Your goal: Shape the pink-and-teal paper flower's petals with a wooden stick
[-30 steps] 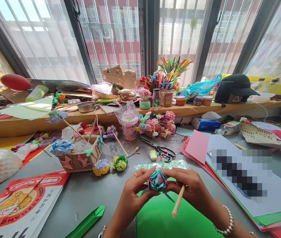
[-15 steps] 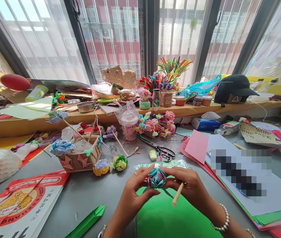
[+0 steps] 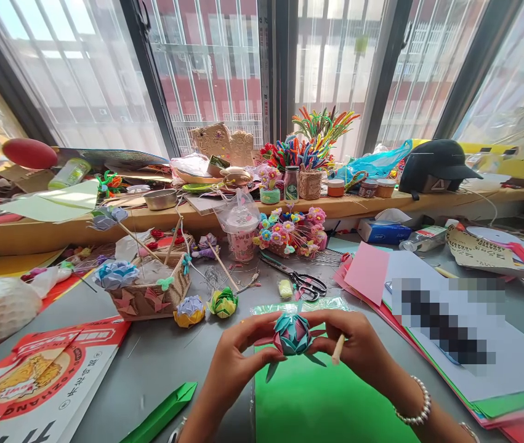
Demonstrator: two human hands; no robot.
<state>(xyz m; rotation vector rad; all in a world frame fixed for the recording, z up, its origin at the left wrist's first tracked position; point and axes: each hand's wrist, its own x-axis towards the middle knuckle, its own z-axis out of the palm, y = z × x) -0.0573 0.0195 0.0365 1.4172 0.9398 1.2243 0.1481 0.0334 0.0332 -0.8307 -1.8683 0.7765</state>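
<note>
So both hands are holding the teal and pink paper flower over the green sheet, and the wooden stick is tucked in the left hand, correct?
Not quite. The head view shows the wooden stick tucked in the right hand, not the left hand. The rest stands: both hands hold the teal and pink paper flower over the green sheet.

We read only broken capitals, roughly "ZHANG TU", on the red-and-white printed bag (image 3: 35,381), left of the scissors (image 3: 305,284).
</note>
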